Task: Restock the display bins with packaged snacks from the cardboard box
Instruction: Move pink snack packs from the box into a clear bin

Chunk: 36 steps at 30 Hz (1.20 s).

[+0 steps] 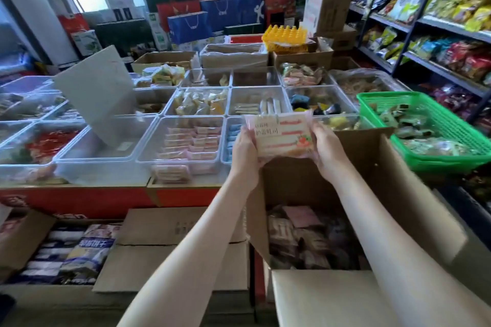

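Above the box (pixel 372 167), the pack (pixel 281 137) sits between left grip (pixel 245 147) and right grip (pixel 328 150), both curled on its side edges; likely light, soft, slippery film, so hold edges without squeezing.

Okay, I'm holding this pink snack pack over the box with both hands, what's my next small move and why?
Probably carry the pink pack, gripped between left hand and right hand, a little left and lower it into the clear bin of matching pink packs. That bin sits just left of your hands and looks not quite full.
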Each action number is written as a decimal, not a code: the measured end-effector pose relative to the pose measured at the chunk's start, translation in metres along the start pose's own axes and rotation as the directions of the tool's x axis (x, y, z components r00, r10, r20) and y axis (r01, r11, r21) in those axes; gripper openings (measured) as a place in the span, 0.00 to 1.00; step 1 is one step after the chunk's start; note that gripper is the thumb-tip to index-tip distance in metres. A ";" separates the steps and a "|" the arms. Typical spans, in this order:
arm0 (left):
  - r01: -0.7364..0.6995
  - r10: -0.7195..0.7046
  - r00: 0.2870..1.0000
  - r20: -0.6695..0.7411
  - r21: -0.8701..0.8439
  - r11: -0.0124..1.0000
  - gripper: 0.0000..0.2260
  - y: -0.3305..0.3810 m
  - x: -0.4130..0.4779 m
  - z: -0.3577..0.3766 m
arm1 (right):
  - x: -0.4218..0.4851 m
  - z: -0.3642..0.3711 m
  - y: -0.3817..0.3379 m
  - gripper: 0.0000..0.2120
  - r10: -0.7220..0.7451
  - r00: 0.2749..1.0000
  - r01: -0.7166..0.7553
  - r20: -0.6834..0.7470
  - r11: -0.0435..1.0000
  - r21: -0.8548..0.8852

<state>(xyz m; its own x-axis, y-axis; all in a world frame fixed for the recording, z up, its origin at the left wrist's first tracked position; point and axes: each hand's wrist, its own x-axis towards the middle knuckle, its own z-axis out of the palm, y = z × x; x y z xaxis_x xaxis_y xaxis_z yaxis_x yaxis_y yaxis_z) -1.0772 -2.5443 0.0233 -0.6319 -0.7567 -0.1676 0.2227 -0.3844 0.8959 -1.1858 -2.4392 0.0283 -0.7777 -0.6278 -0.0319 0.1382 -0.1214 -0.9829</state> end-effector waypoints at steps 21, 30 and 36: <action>-0.046 -0.002 0.998 0.060 0.785 0.617 0.12 0.071 0.290 -0.288 | 0.201 0.234 0.124 0.07 0.023 1.000 -0.026 -0.016 0.534 -0.845; -0.177 -0.090 0.970 0.228 0.906 0.384 0.24 0.033 0.346 -0.315 | 0.229 0.242 0.148 0.08 0.083 0.993 0.018 0.083 0.586 -0.810; -0.325 -0.237 0.893 0.382 0.913 0.245 0.28 0.022 0.364 -0.316 | 0.242 0.237 0.143 0.11 0.087 0.986 0.038 0.142 0.712 -0.701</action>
<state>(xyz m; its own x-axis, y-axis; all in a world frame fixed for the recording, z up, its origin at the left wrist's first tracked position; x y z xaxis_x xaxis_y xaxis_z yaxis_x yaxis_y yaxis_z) -1.0672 -2.9955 -0.1478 -0.9006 -0.3829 -0.2055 -0.4181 0.6347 0.6498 -1.2090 -2.7904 -0.0772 -0.6677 -0.7388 -0.0915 -0.3609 0.4287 -0.8282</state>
